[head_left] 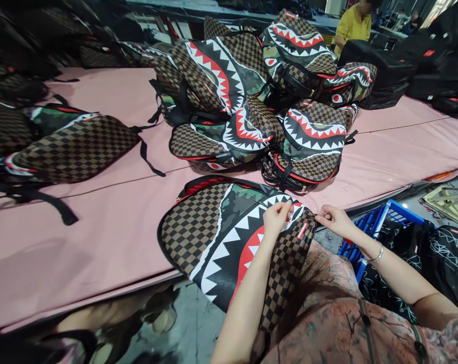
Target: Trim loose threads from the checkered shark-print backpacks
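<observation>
A brown-and-black checkered backpack (193, 225) with a shark-mouth print lies tilted over the table's front edge, its lower part against my lap. Above its printed front is my left hand (276, 218), thumb and fingers pinched together; whatever is between them is too small to see. My right hand (335, 221) pinches the backpack's right edge, close to a small red label (302, 231). Something small and shiny shows among the right fingers, but I cannot make it out. A red-lined opening (202, 186) runs along the bag's far side.
Similar backpacks (247, 76) are heaped beyond on the pink-covered table (111, 242); more lie at left (81, 146). Black bags (380, 71) stand at the back right. A blue crate (384, 217) with black patterned bags is on my right. A person in yellow (354, 25) is farther back.
</observation>
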Demonstrator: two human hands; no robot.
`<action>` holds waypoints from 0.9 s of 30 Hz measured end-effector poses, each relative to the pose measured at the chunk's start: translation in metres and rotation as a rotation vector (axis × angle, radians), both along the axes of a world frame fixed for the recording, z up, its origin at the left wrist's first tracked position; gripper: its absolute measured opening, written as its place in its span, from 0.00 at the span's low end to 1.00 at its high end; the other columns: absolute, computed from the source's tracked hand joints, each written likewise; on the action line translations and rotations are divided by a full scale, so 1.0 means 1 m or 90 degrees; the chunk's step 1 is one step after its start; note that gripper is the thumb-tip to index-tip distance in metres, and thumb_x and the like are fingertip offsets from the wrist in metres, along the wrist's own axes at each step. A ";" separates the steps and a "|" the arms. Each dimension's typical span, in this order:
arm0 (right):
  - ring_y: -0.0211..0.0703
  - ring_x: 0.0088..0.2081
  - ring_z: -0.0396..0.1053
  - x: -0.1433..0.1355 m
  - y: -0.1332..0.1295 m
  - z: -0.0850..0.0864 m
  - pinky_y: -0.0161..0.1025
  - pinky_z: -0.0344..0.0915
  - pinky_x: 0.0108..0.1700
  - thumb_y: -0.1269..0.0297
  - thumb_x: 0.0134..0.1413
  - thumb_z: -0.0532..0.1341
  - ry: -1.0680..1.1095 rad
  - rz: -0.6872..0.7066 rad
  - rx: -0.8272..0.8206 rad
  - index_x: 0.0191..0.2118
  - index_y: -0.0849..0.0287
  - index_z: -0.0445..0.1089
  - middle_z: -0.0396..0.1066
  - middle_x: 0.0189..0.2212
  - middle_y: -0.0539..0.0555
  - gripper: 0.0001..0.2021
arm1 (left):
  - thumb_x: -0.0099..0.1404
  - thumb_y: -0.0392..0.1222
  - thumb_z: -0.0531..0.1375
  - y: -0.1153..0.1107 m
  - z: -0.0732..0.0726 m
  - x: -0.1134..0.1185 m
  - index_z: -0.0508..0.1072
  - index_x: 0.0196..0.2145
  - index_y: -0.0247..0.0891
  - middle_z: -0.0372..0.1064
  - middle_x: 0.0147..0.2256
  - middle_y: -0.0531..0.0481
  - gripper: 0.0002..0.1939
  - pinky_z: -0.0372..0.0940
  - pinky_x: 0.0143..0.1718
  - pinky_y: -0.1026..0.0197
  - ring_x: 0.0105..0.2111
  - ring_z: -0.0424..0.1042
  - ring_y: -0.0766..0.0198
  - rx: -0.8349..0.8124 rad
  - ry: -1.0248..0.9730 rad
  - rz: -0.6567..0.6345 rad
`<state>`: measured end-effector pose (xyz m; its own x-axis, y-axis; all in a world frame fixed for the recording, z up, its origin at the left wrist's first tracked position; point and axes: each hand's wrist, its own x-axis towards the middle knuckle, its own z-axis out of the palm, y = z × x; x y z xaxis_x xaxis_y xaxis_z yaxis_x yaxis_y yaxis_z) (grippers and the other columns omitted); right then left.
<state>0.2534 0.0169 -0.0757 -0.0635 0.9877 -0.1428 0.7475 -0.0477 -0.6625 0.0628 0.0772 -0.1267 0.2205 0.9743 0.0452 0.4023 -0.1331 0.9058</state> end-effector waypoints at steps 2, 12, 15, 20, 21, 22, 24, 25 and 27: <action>0.35 0.25 0.60 0.009 -0.004 -0.004 0.31 0.54 0.29 0.57 0.50 0.56 0.032 -0.008 0.022 0.29 0.59 0.63 0.65 0.23 0.47 0.10 | 0.61 0.43 0.52 -0.005 0.001 -0.006 0.74 0.37 0.39 0.70 0.35 0.48 0.12 0.62 0.43 0.56 0.40 0.68 0.59 0.034 0.029 0.026; 0.33 0.20 0.57 0.023 -0.023 0.000 0.30 0.50 0.24 0.56 0.51 0.55 -0.048 0.050 0.029 0.32 0.58 0.65 0.64 0.20 0.46 0.10 | 0.63 0.43 0.53 -0.038 0.012 0.006 0.74 0.35 0.43 0.72 0.34 0.49 0.10 0.59 0.39 0.55 0.37 0.67 0.61 0.265 0.232 -0.173; 0.33 0.20 0.58 0.018 -0.022 0.007 0.30 0.49 0.25 0.57 0.52 0.55 -0.091 0.072 0.029 0.33 0.57 0.65 0.65 0.20 0.46 0.10 | 0.63 0.41 0.52 -0.040 0.011 0.012 0.72 0.33 0.39 0.71 0.32 0.48 0.10 0.58 0.38 0.57 0.36 0.66 0.61 0.307 0.259 -0.152; 0.37 0.26 0.66 0.007 -0.011 0.015 0.31 0.53 0.28 0.57 0.53 0.55 -0.184 0.102 0.012 0.37 0.56 0.66 0.70 0.26 0.49 0.10 | 0.63 0.37 0.51 -0.035 0.009 0.015 0.70 0.32 0.37 0.70 0.32 0.47 0.08 0.57 0.36 0.59 0.34 0.66 0.61 0.335 0.293 -0.118; 0.39 0.29 0.67 0.005 -0.010 0.017 0.32 0.54 0.29 0.56 0.53 0.54 -0.206 0.102 0.009 0.38 0.56 0.66 0.71 0.28 0.50 0.11 | 0.62 0.37 0.51 -0.034 0.010 0.016 0.70 0.32 0.37 0.70 0.31 0.47 0.08 0.57 0.35 0.59 0.34 0.66 0.61 0.353 0.307 -0.118; 0.41 0.31 0.68 0.002 -0.009 0.020 0.33 0.55 0.31 0.56 0.54 0.54 -0.229 0.099 0.003 0.39 0.56 0.66 0.72 0.29 0.51 0.12 | 0.62 0.37 0.51 -0.034 0.010 0.016 0.69 0.31 0.37 0.70 0.31 0.48 0.08 0.56 0.34 0.59 0.34 0.66 0.60 0.378 0.320 -0.121; 0.44 0.33 0.70 -0.002 -0.010 0.025 0.35 0.58 0.31 0.56 0.54 0.52 -0.269 0.098 -0.018 0.40 0.56 0.66 0.73 0.31 0.54 0.13 | 0.62 0.37 0.52 -0.033 0.011 0.016 0.69 0.30 0.37 0.69 0.28 0.48 0.07 0.56 0.32 0.59 0.32 0.66 0.60 0.445 0.338 -0.131; 0.46 0.33 0.70 -0.003 -0.010 0.027 0.36 0.59 0.31 0.56 0.54 0.52 -0.280 0.109 -0.027 0.40 0.56 0.67 0.73 0.32 0.55 0.14 | 0.62 0.37 0.51 -0.032 0.010 0.015 0.69 0.30 0.37 0.69 0.27 0.48 0.07 0.55 0.32 0.59 0.31 0.66 0.60 0.482 0.342 -0.138; 0.48 0.33 0.71 -0.004 -0.007 0.029 0.38 0.62 0.30 0.55 0.54 0.50 -0.271 0.158 -0.018 0.41 0.56 0.67 0.73 0.32 0.55 0.15 | 0.61 0.38 0.51 -0.024 0.002 0.013 0.69 0.29 0.38 0.69 0.26 0.49 0.08 0.56 0.30 0.60 0.29 0.67 0.60 0.548 0.330 -0.135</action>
